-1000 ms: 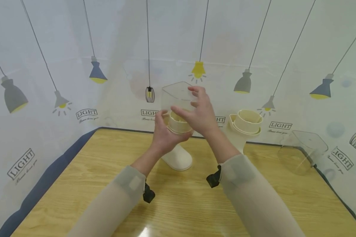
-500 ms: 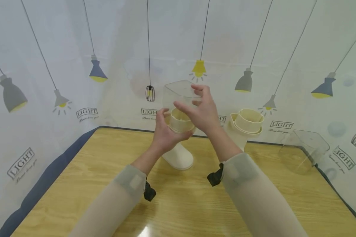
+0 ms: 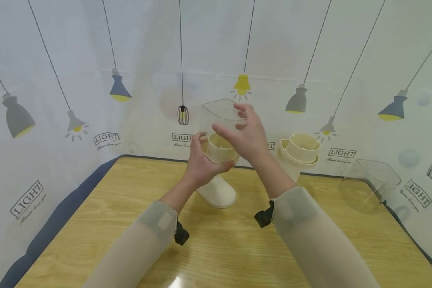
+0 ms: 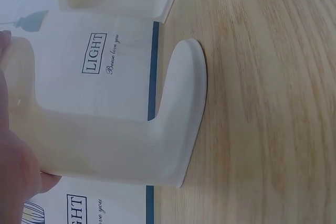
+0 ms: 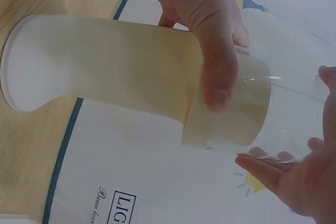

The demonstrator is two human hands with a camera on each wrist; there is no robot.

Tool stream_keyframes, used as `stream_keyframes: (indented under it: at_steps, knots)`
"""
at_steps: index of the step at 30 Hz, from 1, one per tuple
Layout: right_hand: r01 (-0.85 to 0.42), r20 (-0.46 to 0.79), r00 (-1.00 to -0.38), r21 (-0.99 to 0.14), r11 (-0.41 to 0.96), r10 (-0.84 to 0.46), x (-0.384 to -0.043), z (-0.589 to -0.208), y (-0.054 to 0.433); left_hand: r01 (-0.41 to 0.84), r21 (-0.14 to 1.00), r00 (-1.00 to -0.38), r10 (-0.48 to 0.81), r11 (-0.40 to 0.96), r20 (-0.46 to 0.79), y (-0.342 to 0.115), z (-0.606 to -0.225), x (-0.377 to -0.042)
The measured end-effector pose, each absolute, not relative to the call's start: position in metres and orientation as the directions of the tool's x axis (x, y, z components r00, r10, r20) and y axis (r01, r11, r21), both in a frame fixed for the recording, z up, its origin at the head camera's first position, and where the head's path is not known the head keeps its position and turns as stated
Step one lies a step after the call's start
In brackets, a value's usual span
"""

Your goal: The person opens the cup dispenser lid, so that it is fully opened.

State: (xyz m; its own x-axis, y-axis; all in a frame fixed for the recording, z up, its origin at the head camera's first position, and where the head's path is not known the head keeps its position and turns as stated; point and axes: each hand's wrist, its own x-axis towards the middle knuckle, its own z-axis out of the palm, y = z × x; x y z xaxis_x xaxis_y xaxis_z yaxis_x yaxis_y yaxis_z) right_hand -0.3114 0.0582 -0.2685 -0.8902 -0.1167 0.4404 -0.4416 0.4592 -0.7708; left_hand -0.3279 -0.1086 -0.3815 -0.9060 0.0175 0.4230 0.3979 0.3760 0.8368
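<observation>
A cream stand (image 3: 217, 192) with a round collar and a rounded foot rests upright on the table. My left hand (image 3: 205, 166) grips it just under the collar, with the thumb laid across the collar's side in the right wrist view. A clear plastic container (image 3: 214, 114) with a slanted end sits over the collar. Around the container's right side, the fingers and thumb of my right hand (image 3: 250, 138) hold it. The right wrist view shows the right hand (image 5: 307, 182) with fingertips against the clear wall. In the left wrist view the left hand (image 4: 18, 166) is partly cut off.
A second cream stand (image 3: 300, 154) of the same shape stands to the right, near the back edge. Farther right is another clear container (image 3: 369, 186) on the wooden table (image 3: 216, 248). A cloth (image 3: 147, 48) printed with lamps hangs behind the table.
Both hands and the clear container have shifted very slightly to the right. Their hold on the stand and container looks the same.
</observation>
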Motion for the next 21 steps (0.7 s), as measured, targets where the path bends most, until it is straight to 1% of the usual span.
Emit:
stream_keyframes:
  at_steps: [5,7,12,14,18,21]
  knots:
    - [-0.479,0.486,-0.862,-0.681,0.553,-0.147,-0.306,-0.266,0.058,0.391,0.845,-0.913,0.036,0.364,0.407,-0.109,-0.381,-0.328]
    - [-0.473,0.490,-0.861,-0.677,0.564,-0.134,-0.306,-0.265,0.061,0.398,0.842,-0.911,0.045,0.364,0.411,-0.109,-0.381,-0.329]
    - [-0.427,0.443,-0.890,-0.723,0.543,-0.109,-0.304,-0.261,0.064,0.397,0.839,-0.912,0.060,0.371,0.405,-0.109,-0.380,-0.329]
    - [-0.432,0.443,-0.887,-0.701,0.568,-0.129,-0.300,-0.260,0.063,0.388,0.845,-0.917,0.061,0.369,0.394,-0.109,-0.380,-0.328]
    - [-0.471,0.486,-0.858,-0.611,0.636,-0.168,-0.295,-0.258,0.058,0.381,0.856,-0.921,0.064,0.350,0.384,-0.111,-0.382,-0.328]
    - [-0.482,0.502,-0.849,-0.608,0.631,-0.166,-0.294,-0.259,0.058,0.392,0.853,-0.916,0.065,0.346,0.395,-0.111,-0.383,-0.329]
